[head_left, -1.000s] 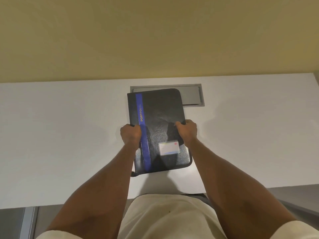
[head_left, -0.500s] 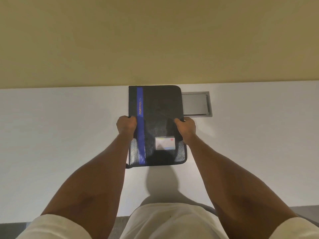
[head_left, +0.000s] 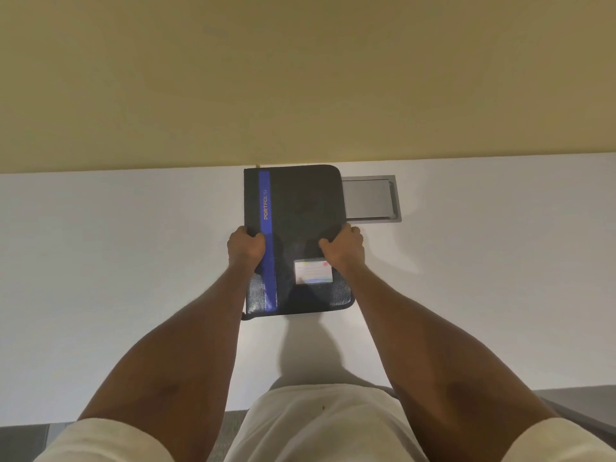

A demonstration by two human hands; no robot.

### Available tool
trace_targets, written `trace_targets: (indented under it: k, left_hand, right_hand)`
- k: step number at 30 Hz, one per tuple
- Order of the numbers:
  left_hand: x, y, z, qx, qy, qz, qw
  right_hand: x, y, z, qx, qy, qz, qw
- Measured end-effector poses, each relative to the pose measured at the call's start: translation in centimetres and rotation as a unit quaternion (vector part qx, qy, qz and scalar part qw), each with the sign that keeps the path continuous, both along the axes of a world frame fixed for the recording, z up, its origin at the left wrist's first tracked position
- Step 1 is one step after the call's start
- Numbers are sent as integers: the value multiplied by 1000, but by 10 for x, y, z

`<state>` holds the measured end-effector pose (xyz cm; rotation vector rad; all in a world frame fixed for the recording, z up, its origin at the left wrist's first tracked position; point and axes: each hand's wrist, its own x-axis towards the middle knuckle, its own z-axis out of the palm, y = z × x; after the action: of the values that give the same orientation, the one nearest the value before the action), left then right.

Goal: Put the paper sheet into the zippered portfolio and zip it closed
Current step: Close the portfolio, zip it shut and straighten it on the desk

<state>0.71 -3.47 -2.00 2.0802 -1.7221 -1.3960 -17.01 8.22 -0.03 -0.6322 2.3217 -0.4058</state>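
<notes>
A black zippered portfolio (head_left: 300,208) with a blue stripe and a small label card on its cover lies closed over the white table (head_left: 116,261), its far edge near the wall. My left hand (head_left: 246,246) grips its left edge and my right hand (head_left: 343,248) grips its right edge, both about halfway down. No paper sheet shows anywhere. I cannot tell whether the zip is closed all round.
A grey metal cable hatch (head_left: 370,199) is set into the table just right of the portfolio's far corner, partly under it. A yellow wall (head_left: 300,78) rises behind the table. The table's near edge runs close to my body.
The portfolio was tilted a second ago and now sits square, shifted towards the wall and left across the hatch. Both hands keep the same grip on its edges.
</notes>
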Motion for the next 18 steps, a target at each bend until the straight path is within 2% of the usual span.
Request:
trace_targets:
  k: [3,11,14,18]
  left_hand:
    - [9,19,6,-33,-3,-31,999]
    - [46,79,9,-119,-58,-157,979]
    - [52,106,3,-156,-77,-199,964]
    - [47,142,-1,-145,-117,-235,954]
  right_hand:
    - [21,9,9,-11,29,63,998]
    - [79,53,13,-66,-5,119,991]
    - [81,76,5,-45,-8,160,986]
    - [63,105,5,-23,-1,176,984]
